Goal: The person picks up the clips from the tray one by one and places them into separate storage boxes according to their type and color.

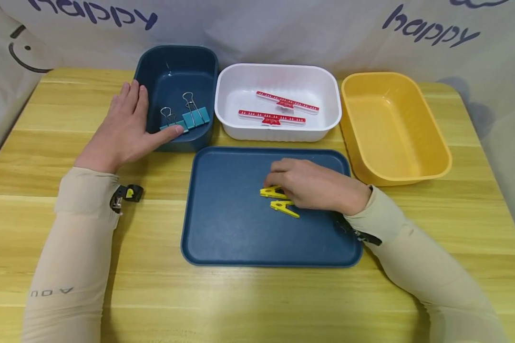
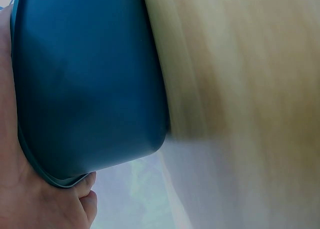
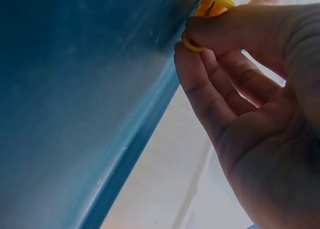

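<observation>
Two small yellow clothespins lie side by side over the blue tray (image 1: 223, 228). In the head view my right hand (image 1: 311, 186) pinches the farther clothespin (image 1: 271, 192) and hides part of it. The nearer clothespin (image 1: 284, 208) rests on the tray just below my fingers. In the right wrist view, the thumb and forefinger of my right hand (image 3: 250, 89) meet on a yellow piece (image 3: 190, 44). My left hand (image 1: 126, 126) rests on the rim of the dark blue bin (image 1: 171, 59), fingers straight along its left side, thumb across its front edge.
Inside the dark blue bin are two teal binder clips (image 1: 196, 118). A white bin (image 1: 231, 90) beside it holds two red-and-white ruler-like clips (image 1: 271, 117). To the right stands a yellow bin (image 1: 390, 128). All are on a wooden table (image 1: 154, 295) against a cloth backdrop.
</observation>
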The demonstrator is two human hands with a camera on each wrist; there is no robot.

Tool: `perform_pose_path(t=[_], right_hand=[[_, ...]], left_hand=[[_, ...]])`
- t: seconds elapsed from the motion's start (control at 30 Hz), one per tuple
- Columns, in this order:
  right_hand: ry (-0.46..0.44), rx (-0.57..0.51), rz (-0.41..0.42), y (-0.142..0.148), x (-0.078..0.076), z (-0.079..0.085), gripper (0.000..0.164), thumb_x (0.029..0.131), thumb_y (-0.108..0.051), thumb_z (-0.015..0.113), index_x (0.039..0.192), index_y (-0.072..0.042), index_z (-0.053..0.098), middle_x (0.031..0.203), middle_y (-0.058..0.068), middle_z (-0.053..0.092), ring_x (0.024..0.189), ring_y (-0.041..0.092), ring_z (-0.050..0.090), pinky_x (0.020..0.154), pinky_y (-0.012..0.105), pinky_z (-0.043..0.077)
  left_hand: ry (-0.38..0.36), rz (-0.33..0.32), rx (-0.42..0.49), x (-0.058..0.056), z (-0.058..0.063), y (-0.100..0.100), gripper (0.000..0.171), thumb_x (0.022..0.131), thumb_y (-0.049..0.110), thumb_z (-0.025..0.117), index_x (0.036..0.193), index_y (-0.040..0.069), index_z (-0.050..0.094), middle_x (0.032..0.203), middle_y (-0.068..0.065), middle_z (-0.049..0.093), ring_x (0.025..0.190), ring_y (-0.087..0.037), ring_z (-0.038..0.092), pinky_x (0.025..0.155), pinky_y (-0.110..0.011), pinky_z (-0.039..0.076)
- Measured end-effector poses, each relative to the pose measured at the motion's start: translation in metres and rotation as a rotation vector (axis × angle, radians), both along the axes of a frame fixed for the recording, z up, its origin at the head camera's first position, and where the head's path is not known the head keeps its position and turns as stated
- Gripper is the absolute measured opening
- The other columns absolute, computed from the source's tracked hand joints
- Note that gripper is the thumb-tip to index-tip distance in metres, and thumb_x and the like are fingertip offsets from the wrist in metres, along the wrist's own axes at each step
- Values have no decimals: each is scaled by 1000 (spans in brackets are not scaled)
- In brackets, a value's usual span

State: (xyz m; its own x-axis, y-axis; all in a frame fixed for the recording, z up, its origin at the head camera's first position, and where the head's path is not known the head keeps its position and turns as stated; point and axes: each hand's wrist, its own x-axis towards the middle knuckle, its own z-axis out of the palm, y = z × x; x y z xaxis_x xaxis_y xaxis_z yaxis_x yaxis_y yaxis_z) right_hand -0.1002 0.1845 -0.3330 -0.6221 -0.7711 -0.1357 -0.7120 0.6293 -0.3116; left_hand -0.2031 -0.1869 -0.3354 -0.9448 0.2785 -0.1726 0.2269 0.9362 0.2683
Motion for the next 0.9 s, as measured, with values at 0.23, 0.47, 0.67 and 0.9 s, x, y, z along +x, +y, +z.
perform_pose_path(t=[0.23,0.47,0.67,0.9], right_hand=[[14,-4,2,1,0,0,28,99,1,62,122,-10,74,110,5,70,97,17,61,88,29,59],[20,-16,10,1,0,1,28,99,1,61,120,-10,75,110,5,71,97,17,62,89,30,59],[23,-11,7,1,0,2,28,99,1,62,121,-10,75,111,5,71,97,17,62,89,29,60],[56,-23,11,3,0,5,30,98,2,60,121,-10,75,110,5,71,97,17,64,88,30,60]], left_hand=[[3,1,0,0,2,1,121,90,87,34,163,2,-12,171,-13,-24,162,-37,-20,134,-56,-7],[2,0,0,0,3,1,121,90,87,34,163,1,-12,171,-14,-24,162,-37,-20,134,-56,-7],[1,-5,0,0,3,1,121,90,87,34,163,2,-12,171,-14,-24,162,-37,-20,134,-56,-7],[1,-6,4,0,1,0,121,90,87,34,163,2,-11,171,-14,-24,162,-37,-20,134,-57,-7]])
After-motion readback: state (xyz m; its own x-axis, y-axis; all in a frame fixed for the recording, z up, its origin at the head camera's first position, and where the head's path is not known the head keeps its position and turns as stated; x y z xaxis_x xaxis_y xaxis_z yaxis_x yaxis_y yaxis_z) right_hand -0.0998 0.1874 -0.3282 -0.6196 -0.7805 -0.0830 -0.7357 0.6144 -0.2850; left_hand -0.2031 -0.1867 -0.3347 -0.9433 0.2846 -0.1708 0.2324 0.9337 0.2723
